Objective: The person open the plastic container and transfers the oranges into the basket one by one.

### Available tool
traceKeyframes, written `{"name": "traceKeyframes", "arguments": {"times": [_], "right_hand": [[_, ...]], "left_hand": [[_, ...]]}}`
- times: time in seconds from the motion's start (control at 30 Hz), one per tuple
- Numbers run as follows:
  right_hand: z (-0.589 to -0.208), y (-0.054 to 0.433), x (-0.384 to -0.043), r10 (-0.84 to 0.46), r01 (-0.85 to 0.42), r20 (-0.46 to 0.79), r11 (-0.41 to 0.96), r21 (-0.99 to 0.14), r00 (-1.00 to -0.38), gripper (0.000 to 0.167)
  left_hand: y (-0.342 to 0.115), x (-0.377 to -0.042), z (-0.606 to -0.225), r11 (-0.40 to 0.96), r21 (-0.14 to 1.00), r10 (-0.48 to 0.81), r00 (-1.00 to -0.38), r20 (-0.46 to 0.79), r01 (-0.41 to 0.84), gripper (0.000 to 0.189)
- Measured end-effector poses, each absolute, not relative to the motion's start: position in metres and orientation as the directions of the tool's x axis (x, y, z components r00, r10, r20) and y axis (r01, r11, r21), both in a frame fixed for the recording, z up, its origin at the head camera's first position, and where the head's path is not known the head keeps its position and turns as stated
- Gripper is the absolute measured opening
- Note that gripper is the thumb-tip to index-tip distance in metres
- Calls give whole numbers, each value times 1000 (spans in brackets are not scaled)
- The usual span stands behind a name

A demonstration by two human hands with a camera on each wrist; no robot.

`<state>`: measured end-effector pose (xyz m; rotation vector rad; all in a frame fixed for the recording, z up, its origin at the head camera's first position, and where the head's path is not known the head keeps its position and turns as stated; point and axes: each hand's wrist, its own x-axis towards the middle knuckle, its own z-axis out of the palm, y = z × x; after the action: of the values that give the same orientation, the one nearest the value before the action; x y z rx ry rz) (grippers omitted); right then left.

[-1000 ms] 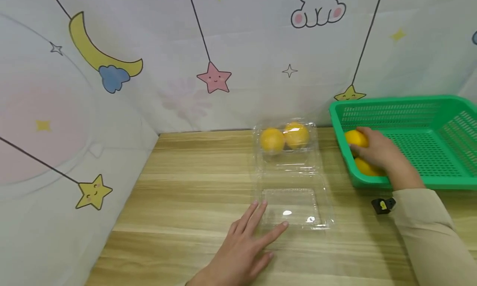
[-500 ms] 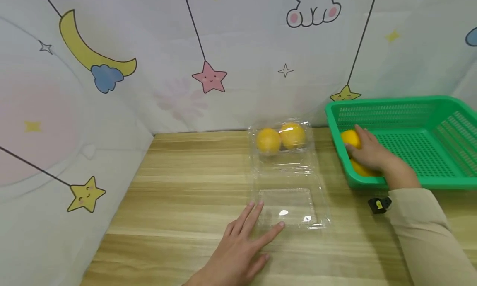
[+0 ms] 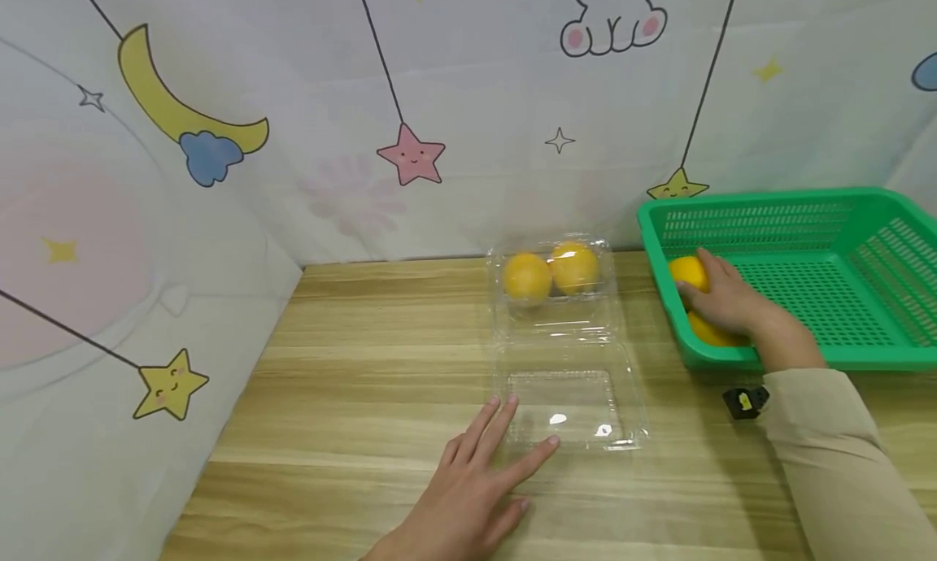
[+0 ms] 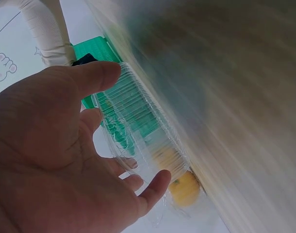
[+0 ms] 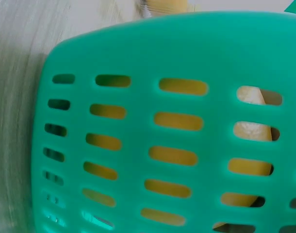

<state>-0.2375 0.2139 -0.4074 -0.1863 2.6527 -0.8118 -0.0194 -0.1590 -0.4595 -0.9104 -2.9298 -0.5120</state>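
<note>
Inside the left end of the green basket (image 3: 805,358), my right hand (image 3: 732,302) grips an orange (image 3: 688,273), fingers over its far side and thumb on the near side. Another orange (image 3: 712,331) lies below that hand, partly covered by it. My left hand (image 3: 464,488) is spread, with fingertips at the lid of an opened clear plastic clamshell box (image 3: 560,374). Two oranges (image 3: 527,278) sit side by side in the box's far half. In the left wrist view the ribbed box (image 4: 133,111) lies beyond the loosely bent fingers. Slots in the basket wall (image 5: 138,53) partly hide the right hand's work.
A wooden table (image 3: 351,398) carries everything. Behind it hangs a white cloth (image 3: 483,81) printed with stars and a moon. A small black device (image 3: 745,401) sits by the right cuff, outside the basket's front rim.
The head view has shifted slightly, moving everything a little left in the picture. Both hands keep nearly the same places, the right one still at the orange in the basket.
</note>
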Motion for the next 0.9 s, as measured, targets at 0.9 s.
{"name": "traceKeyframes", "arguments": {"times": [0.9], "right_hand": [[-409,213,-238,-191,43,-340,817,-575,-921,87]], "left_hand": [[-160,-19,-462,779,215,567,-808,162,589,86]]}}
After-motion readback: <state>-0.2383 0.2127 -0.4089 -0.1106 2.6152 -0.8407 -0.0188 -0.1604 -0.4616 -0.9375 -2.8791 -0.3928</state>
